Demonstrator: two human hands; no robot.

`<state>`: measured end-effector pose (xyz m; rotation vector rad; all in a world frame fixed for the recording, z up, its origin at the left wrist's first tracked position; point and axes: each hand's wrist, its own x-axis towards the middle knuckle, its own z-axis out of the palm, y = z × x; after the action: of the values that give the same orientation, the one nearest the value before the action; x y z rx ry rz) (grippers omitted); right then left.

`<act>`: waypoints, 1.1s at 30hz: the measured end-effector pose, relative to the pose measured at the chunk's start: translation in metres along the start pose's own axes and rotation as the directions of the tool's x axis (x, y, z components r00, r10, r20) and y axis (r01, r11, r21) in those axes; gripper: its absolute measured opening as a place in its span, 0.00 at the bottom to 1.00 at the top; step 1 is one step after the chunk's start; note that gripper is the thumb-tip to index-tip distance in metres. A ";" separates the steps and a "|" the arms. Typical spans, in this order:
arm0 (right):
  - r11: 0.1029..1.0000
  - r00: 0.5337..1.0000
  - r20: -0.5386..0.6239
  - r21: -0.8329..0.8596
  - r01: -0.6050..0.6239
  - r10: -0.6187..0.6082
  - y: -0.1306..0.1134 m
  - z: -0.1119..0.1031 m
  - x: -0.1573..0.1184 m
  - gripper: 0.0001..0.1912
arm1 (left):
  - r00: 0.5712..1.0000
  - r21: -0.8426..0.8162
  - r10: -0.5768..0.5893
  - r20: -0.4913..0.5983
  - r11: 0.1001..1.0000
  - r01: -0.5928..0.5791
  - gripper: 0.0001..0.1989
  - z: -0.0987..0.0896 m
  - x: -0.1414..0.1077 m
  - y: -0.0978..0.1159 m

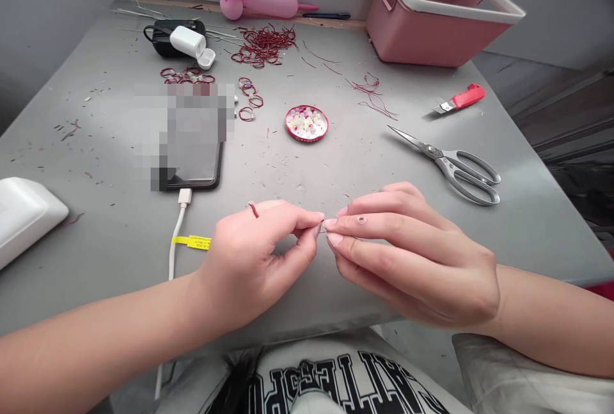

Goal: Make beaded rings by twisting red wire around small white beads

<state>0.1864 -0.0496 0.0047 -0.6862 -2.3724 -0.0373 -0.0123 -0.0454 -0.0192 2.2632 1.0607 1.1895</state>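
My left hand [263, 254] is closed, thumb and forefinger pinching a thin thread [323, 231] near the table's front edge. My right hand [412, 254] meets it from the right, its fingertips pressed together on the same thread. Most of the thread is hidden by the fingers. A bit of dark red cord [253, 210] shows by a finger of my left hand. Beyond both hands lies a round red-rimmed lid [307, 123] holding pale and pink beads. Dark red cords [263, 46] are heaped farther back, with small cord rings [247, 113] nearer.
Scissors [444, 161] and a red-handled cutter [460, 100] lie at the right. A phone [194, 151] with a white cable is at the left. Behind are a pink bin [432, 30], a pink balloon [268, 1] and a white case [187, 41].
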 end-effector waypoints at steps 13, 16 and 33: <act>0.967 0.969 -0.070 -0.114 0.229 -0.238 0.016 0.012 0.005 0.13 | 0.830 -0.431 -0.461 0.313 0.710 0.557 0.04 -0.001 0.005 0.003; 0.981 0.982 -0.051 -0.065 0.181 -0.184 0.019 0.012 0.002 0.09 | 0.797 -0.496 -0.490 0.353 0.624 0.604 0.04 -0.002 0.008 0.002; 0.038 0.433 0.721 0.494 -0.869 0.541 0.023 0.003 0.009 0.09 | 0.867 -0.445 -0.391 0.309 0.746 0.495 0.06 0.005 0.001 -0.008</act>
<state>0.1903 -0.0249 0.0039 -1.3528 -1.5762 1.7636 -0.0116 -0.0395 -0.0261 1.5545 0.9855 0.8829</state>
